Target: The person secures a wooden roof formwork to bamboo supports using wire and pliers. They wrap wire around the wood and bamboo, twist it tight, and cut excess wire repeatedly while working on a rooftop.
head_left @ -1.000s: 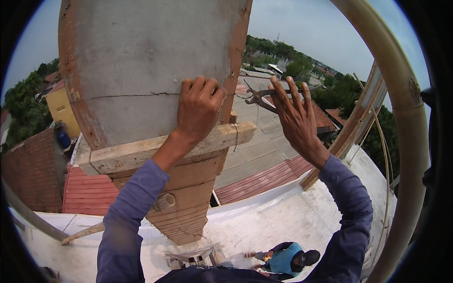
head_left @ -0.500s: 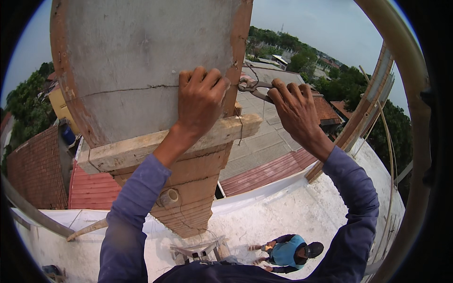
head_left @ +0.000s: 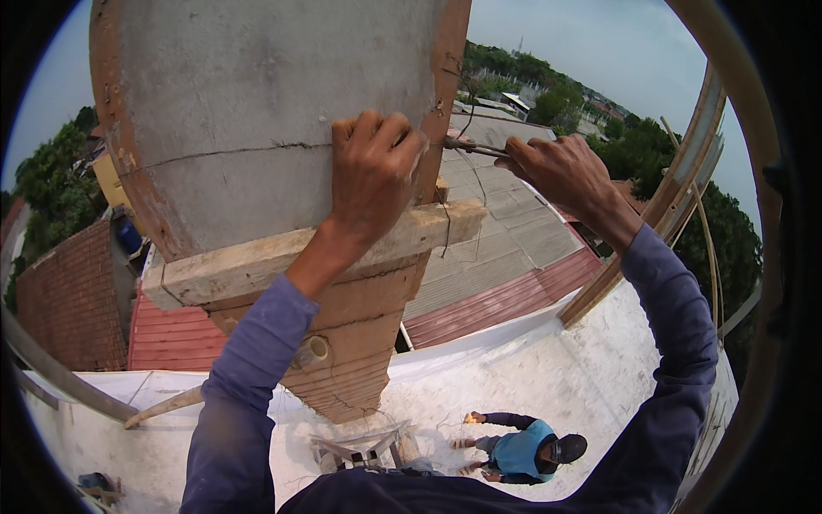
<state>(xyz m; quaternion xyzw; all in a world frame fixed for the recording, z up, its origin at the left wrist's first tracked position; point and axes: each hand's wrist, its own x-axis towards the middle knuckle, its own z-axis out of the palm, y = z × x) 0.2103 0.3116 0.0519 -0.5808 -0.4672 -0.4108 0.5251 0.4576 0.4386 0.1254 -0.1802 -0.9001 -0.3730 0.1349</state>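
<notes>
A tall formwork panel [head_left: 257,77], grey with brown wooden edges, stands before me. A thin tie wire [head_left: 218,156] runs across it and passes to my left hand [head_left: 377,176], which is closed at the wire against the panel; its fingertips are hidden. Beyond the panel's right edge, my right hand [head_left: 569,176] is closed round the handles of metal pincers [head_left: 479,149]. Their jaws sit by the edge, close to a loose bent wire [head_left: 469,107]. A wooden batten [head_left: 248,270] crosses the panel below my hands.
Far below, a person [head_left: 522,450] in a blue top and dark cap stands on a pale floor [head_left: 514,377] by a wooden frame [head_left: 364,450]. A pipe stub [head_left: 311,352] sticks out of the lower boards [head_left: 342,377]. A curved pole [head_left: 736,111] rises at right, with roofs beyond.
My right hand has moved right and turned the pincers edge-on. The left hand stays at the wire. The person below has stretched out one arm.
</notes>
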